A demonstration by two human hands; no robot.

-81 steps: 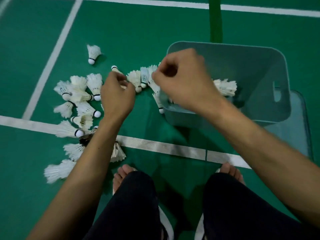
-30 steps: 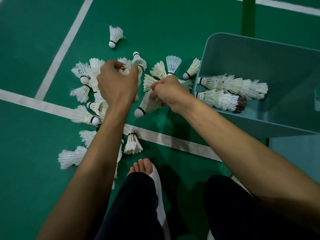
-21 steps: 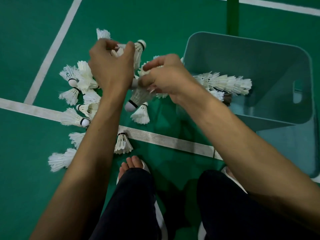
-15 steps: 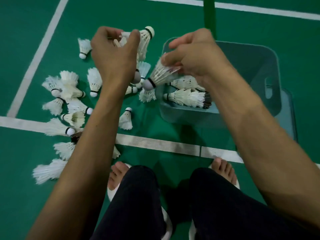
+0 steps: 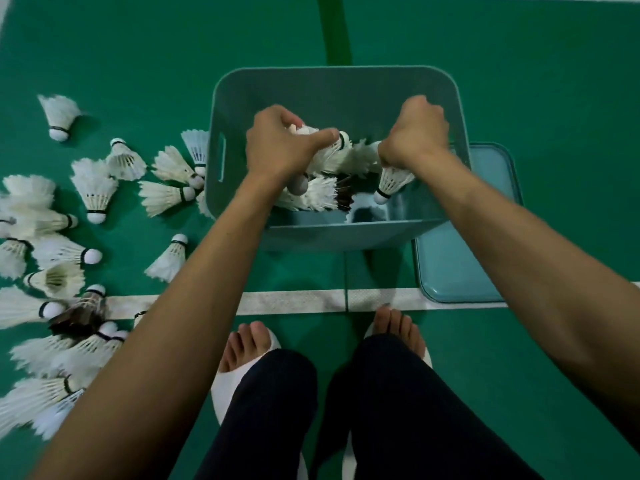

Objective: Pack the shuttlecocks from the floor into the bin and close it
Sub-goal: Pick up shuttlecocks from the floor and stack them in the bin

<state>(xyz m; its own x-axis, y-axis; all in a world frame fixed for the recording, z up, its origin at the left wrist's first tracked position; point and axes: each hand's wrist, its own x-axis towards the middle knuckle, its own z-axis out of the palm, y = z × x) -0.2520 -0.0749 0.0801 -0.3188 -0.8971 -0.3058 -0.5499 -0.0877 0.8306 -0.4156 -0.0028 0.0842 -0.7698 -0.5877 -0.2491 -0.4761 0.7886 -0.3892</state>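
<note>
Since half a second ago both my hands have come from above the floor pile to over the open teal bin (image 5: 346, 233) at mid-frame. My left hand (image 5: 277, 150) curls tight round a bunch of shuttlecocks (image 5: 322, 157). My right hand (image 5: 414, 133) is clenched on a single shuttlecock (image 5: 391, 180), cork down. Loose shuttlecocks (image 5: 93, 192) crowd the floor at left, and the lid (image 5: 460, 271) lies at the bin's lower right.
</note>
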